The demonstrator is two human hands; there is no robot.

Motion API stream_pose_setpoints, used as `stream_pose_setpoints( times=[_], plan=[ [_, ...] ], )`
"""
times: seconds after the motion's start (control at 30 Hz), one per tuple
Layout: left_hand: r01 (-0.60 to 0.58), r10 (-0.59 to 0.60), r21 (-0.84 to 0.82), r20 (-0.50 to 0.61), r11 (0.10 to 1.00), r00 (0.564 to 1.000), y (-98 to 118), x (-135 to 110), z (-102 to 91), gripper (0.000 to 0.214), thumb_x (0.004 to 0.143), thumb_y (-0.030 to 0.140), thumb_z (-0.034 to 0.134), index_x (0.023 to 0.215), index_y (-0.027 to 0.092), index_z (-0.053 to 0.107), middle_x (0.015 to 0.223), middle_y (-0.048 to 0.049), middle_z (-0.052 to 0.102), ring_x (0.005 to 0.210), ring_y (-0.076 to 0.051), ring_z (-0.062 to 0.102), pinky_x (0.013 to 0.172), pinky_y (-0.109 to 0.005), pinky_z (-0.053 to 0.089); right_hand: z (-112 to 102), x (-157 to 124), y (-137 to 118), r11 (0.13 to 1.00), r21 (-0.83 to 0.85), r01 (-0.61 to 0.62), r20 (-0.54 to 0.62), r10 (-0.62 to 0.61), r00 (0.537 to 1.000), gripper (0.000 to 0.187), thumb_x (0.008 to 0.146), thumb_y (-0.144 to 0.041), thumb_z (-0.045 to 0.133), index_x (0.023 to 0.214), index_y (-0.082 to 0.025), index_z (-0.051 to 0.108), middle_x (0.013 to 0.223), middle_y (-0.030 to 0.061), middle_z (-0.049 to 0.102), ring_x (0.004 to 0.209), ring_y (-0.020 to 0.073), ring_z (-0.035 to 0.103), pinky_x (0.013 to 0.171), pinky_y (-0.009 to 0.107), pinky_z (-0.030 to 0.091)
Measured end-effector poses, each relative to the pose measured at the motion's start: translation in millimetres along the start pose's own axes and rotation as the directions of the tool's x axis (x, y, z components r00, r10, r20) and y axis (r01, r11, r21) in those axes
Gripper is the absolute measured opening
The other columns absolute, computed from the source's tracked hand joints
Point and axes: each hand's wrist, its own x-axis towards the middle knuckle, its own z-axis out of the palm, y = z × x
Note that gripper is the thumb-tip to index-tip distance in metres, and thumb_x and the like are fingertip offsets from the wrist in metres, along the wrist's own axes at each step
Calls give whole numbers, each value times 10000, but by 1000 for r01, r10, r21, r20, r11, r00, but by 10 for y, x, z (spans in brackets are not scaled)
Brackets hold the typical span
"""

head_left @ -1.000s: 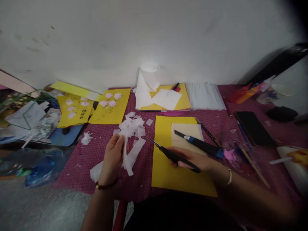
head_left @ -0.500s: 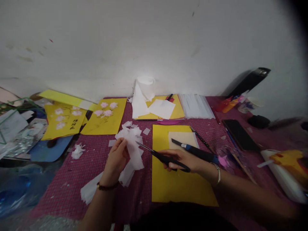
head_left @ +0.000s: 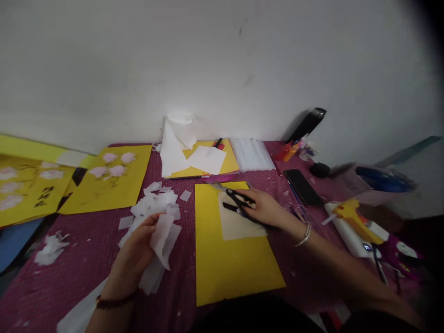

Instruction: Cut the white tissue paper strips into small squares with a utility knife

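Observation:
My left hand (head_left: 140, 240) pinches a thin white paper strip (head_left: 162, 238), which hangs down from the fingers. Just behind it lies a heap of small cut white paper pieces (head_left: 154, 203) on the cloth. My right hand (head_left: 266, 207) is closed on black-handled scissors (head_left: 236, 196), their blades pointing left and away from me. Under that hand, a cream paper square (head_left: 239, 229) rests on a yellow sheet (head_left: 215, 273). A knife (head_left: 231, 207) lies on the square, mostly hidden by my right hand. More white strips (head_left: 83, 307) lie near my left forearm.
Yellow sheets with pink paper blossoms (head_left: 111, 178) lie at the left. A tissue roll (head_left: 178, 134) stands against the wall. To the right are a phone (head_left: 302, 187), a yellow glue gun (head_left: 360, 221) on a white power strip, and a black bottle (head_left: 308, 124). Purple checked cloth (head_left: 180, 319) covers the table.
My view has turned to the right. The scissors have moved away from the white paper to above the cream square and knife. My left hand still holds white paper.

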Motion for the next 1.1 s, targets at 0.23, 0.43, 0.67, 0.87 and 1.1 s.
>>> stream_pose_setpoints(
  times=[0.23,0.43,0.67,0.87,1.1],
  plan=[
    [-29,32,51,-52,998,998,-97,74,-3,460,519,48,799,942,176,674,767,-7,726,561,-116,654,529,-177,553,-256,112,719,931,-274,-242,-198,192,961,518,823,-236,563,1338,-173,548,1241,110,650,1093,242,610,950,343,459],
    [-35,43,64,-122,997,992,-105,93,46,460,499,23,802,912,188,685,793,-2,741,586,-122,671,545,-179,567,-348,334,1037,858,-321,-402,-272,323,907,499,833,-264,557,1318,-148,557,1137,144,673,1009,259,633,888,331,461],
    [-17,29,90,-141,996,990,-139,121,-5,487,486,91,876,927,182,691,865,-14,749,644,-141,689,580,-195,582,-319,412,1148,786,-353,-507,-316,410,856,464,869,-289,527,1313,-153,539,1113,149,668,986,252,635,856,309,448],
    [-17,25,104,-79,994,997,-169,135,-4,517,485,125,899,950,186,680,855,-22,747,658,-151,691,597,-214,579,-312,442,1142,733,-384,-562,-335,456,824,418,872,-283,520,1265,-148,561,1053,154,679,926,259,647,812,327,456],
    [-87,89,51,-36,995,995,-154,46,100,475,499,88,861,929,183,684,771,4,726,618,-109,657,569,-166,531,-421,342,776,726,-401,-558,-413,401,818,437,893,-330,492,1259,-106,570,1208,237,573,1125,402,522,902,533,406]
  ],
)
